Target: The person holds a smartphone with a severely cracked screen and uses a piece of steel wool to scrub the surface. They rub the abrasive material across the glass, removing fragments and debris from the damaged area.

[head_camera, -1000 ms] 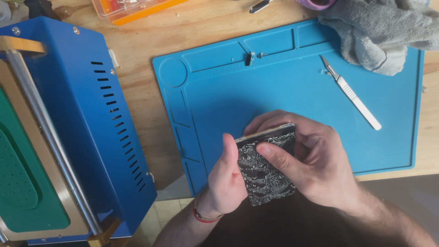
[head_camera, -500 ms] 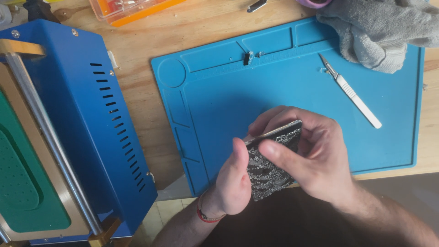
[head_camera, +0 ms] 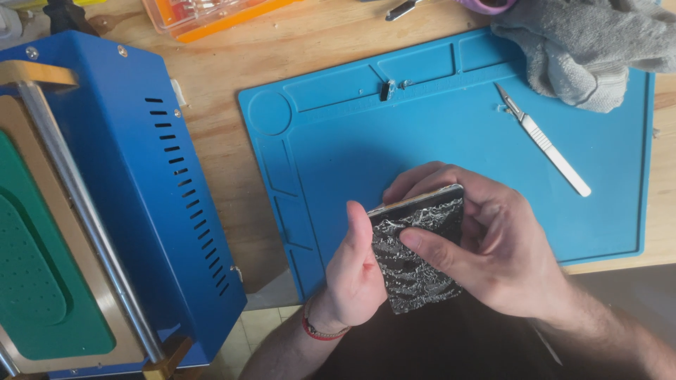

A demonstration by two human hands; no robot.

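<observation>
1. Flat black panel, held above the near edge of the blue work mat. Its long axis runs from the person's body toward the far side, leaning slightly to the right at the far end; the broad face is turned up toward the camera.
2. Appearance of the panel: a rectangular slab, black, covered over the whole visible face with irregular silvery-white streaks and flecks. A thin pale edge shows along the far short side.
3. Left hand: closed on the left long edge of the panel, thumb upright against that edge, a red band at the wrist.
4. Right hand: gripping the panel from the right, fingers curled behind the far end, thumb pressed flat across the streaked face.
5. White-handled scalpel: lies on the mat well apart from the hands, blade pointing to the far left.
6. Grey cloth: bunched over the mat's far right corner.
7. Blue metal machine with vent slots and a green pad: stands on the wooden surface to the left of the mat.
</observation>
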